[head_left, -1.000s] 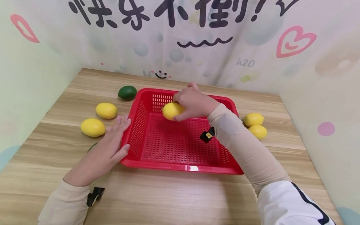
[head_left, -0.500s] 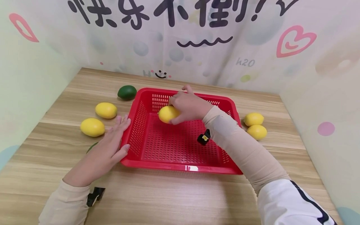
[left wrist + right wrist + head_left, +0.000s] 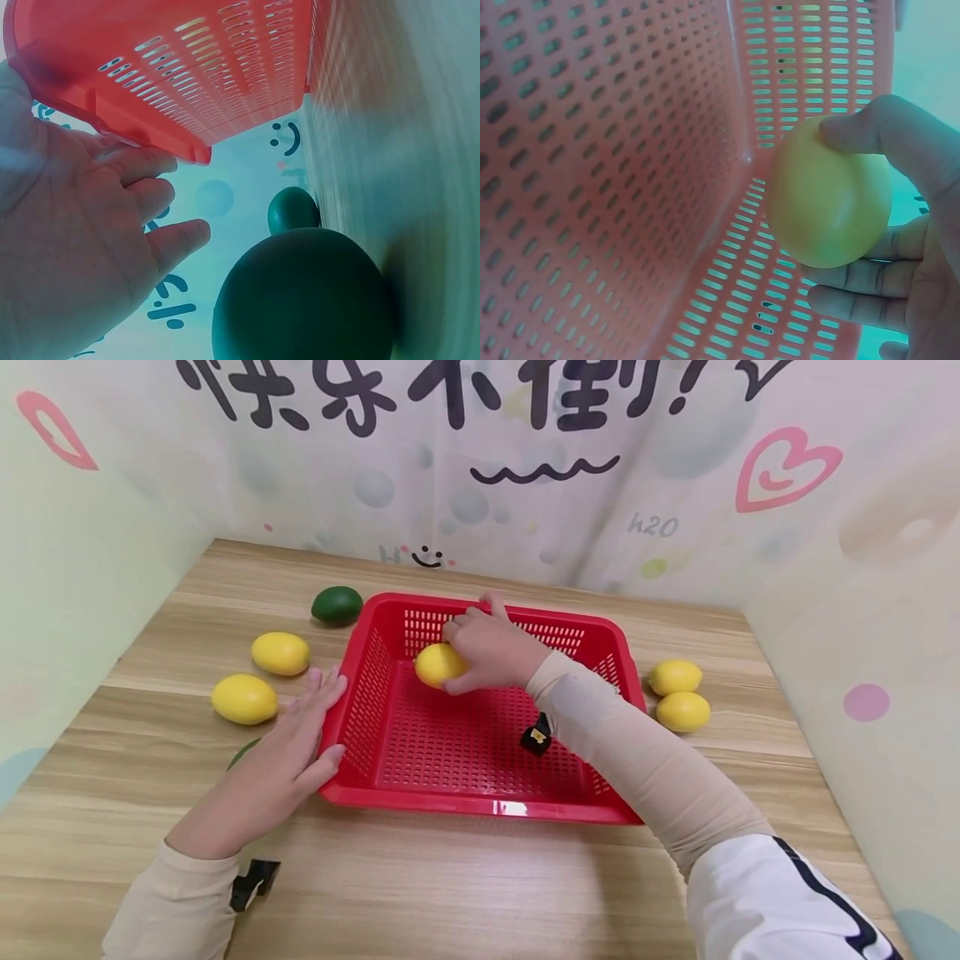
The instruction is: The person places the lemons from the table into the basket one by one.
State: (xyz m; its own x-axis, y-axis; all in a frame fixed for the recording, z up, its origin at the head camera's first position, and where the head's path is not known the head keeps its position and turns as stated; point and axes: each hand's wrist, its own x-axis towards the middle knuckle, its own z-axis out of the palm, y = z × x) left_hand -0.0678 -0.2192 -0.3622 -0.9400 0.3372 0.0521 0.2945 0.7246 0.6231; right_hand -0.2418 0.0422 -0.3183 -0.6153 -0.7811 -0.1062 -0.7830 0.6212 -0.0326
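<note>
My right hand [image 3: 495, 647] grips a yellow lemon [image 3: 438, 665] inside the red plastic basket [image 3: 480, 810], toward its back left. In the right wrist view the thumb lies on one side of the lemon [image 3: 829, 202] and the fingers curl on the other, with the slotted basket wall [image 3: 810, 67] behind. My left hand [image 3: 281, 760] rests with extended fingers against the basket's left rim. Under the left forearm a dark green fruit [image 3: 243, 752] is mostly hidden; the left wrist view shows that green fruit [image 3: 304, 300] large, below the hand [image 3: 90, 217].
Left of the basket lie two lemons [image 3: 244, 699] and, farther back, another dark green fruit [image 3: 337, 606]. Two more lemons [image 3: 682, 712] sit close to the basket's right side. A printed wall sheet [image 3: 450, 510] borders the wooden table [image 3: 420, 893] at the back.
My right hand has moved left and slightly lower in the head view, carrying the lemon toward the basket's left side. The left hand stays at the rim.
</note>
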